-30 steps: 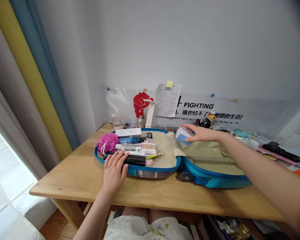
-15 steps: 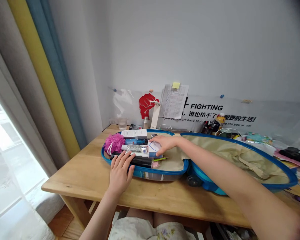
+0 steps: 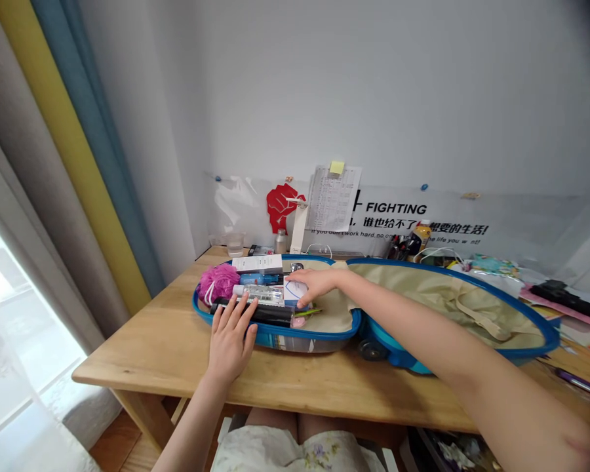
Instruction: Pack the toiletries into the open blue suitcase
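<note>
An open blue suitcase (image 3: 319,336) lies on the table, its left half filled with toiletries. My left hand (image 3: 230,341) is spread, its fingertips resting on a long black package (image 3: 270,313) along the near rim. With thumb and fingers, my right hand (image 3: 314,283) grips the right end of a small white-and-blue box (image 3: 294,294). A clear bottle (image 3: 263,294) lies left of that box. Behind it are a blue bottle (image 3: 258,279) and a long white carton (image 3: 257,263). A pink bath puff (image 3: 218,283) fills the left end.
The suitcase's beige-lined right half (image 3: 423,295) lies open beside the packed half. A small bottle (image 3: 280,240), a clear cup (image 3: 235,244) and an orange-labelled bottle (image 3: 419,239) stand along the wall. A purple pen (image 3: 583,383) lies at the table's right.
The view has shifted slightly, moving the scene a little leftward. Both hands keep nearly the same places, the left on the black package and the right at the white-and-blue box.
</note>
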Available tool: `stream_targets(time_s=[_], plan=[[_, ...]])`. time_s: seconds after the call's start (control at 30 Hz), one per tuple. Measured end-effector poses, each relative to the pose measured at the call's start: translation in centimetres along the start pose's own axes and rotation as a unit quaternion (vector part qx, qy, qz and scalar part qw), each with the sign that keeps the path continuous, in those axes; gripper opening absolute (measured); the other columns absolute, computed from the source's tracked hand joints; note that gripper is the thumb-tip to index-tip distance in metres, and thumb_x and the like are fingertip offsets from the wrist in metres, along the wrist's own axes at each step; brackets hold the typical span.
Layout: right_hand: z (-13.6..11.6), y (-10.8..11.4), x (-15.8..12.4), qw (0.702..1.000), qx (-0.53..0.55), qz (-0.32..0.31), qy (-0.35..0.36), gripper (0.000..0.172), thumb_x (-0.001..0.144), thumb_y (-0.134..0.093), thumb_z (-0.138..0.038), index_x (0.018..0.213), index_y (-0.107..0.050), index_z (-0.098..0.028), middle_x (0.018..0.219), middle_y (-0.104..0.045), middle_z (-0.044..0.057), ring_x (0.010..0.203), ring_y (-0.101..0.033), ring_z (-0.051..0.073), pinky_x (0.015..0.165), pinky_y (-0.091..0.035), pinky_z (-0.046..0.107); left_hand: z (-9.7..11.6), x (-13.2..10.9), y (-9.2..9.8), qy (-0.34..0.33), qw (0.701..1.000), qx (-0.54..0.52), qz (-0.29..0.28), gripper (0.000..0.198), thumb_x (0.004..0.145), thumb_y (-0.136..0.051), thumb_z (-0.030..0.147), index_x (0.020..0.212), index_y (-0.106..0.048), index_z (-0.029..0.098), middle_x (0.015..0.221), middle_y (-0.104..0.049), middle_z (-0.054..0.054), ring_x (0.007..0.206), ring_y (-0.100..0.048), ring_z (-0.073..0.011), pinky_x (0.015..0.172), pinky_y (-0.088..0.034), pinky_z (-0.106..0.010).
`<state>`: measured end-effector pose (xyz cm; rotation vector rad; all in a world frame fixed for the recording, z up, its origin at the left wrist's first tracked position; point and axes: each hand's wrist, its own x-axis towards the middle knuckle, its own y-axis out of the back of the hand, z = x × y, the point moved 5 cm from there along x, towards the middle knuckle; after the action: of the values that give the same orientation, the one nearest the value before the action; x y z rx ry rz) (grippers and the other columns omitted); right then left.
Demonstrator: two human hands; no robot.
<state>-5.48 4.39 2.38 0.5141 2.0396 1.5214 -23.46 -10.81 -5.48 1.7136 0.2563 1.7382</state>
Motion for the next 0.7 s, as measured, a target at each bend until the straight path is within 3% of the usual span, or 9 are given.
stream_targets(time_s=[0.17,0.27,0.33,0.47,0.57,0.7], plan=[[-0.6,1.9,-3.3,0.997,0.053,0.044,-0.026,0.094,0.071,-0.065,-0.060,0.149,-0.032,-0.018,0.155,-0.031,0.009,0.142,-0.030,0.030,0.116,-0.029,0.044,0.0,0.0,0.2,-0.014,1.000,0.011,0.004,0.048,0.095,-0.039,0.030,0.142,-0.046,0.021,0.147,-0.045,-0.010,0.139,-0.036,-0.0262,0.114,-0.021,-0.043],[0.0,2.8,-8.1,0.990,0.059,0.107,-0.063,0.088,0.079,-0.055,-0.062,0.151,-0.027,-0.021,0.156,-0.030,0.009,0.140,-0.034,0.029,0.115,-0.031,0.045,0.3,-0.1,0.5,-0.017,1.000,0.016,0.012,0.048,0.094,-0.042,0.030,0.142,-0.045,0.020,0.148,-0.044,-0.012,0.140,-0.035,-0.0265,0.115,-0.020,-0.045],[1.0,2.5,-12.4,0.981,0.034,0.169,-0.087,0.079,0.081,-0.053,-0.062,0.148,-0.035,-0.023,0.152,-0.037,0.009,0.138,-0.037,0.029,0.113,-0.033,0.049,1.4,-0.1,0.6,-0.032,0.999,0.014,0.008,0.048,0.093,-0.045,0.030,0.140,-0.047,0.023,0.147,-0.045,-0.011,0.140,-0.035,-0.0274,0.116,-0.018,-0.047],[4.5,-0.5,-22.3,0.943,-0.003,0.294,-0.159,0.057,0.084,-0.049,-0.060,0.132,-0.055,-0.030,0.139,-0.054,0.007,0.129,-0.049,0.030,0.108,-0.040,0.050,6.4,0.4,0.2,-0.097,0.995,-0.021,-0.011,0.041,0.092,-0.049,0.028,0.132,-0.056,0.030,0.140,-0.054,-0.005,0.135,-0.042,-0.0259,0.118,-0.013,-0.047],[7.0,-3.8,-28.8,0.910,-0.003,0.346,-0.229,0.055,0.083,-0.045,-0.065,0.122,-0.062,-0.031,0.132,-0.060,0.007,0.124,-0.054,0.030,0.103,-0.045,0.050,10.3,1.4,-0.4,-0.135,0.989,-0.061,-0.012,0.034,0.093,-0.048,0.027,0.125,-0.061,0.029,0.132,-0.062,-0.003,0.129,-0.050,-0.0233,0.119,-0.012,-0.046],[8.1,-6.7,-33.4,0.897,-0.006,0.366,-0.249,0.057,0.078,-0.047,-0.072,0.109,-0.069,-0.030,0.121,-0.066,0.009,0.114,-0.061,0.031,0.098,-0.048,0.051,12.5,2.7,-1.4,-0.136,0.983,-0.114,-0.044,0.025,0.096,-0.046,0.027,0.109,-0.068,0.028,0.106,-0.074,-0.002,0.115,-0.062,-0.0201,0.118,-0.018,-0.047]])
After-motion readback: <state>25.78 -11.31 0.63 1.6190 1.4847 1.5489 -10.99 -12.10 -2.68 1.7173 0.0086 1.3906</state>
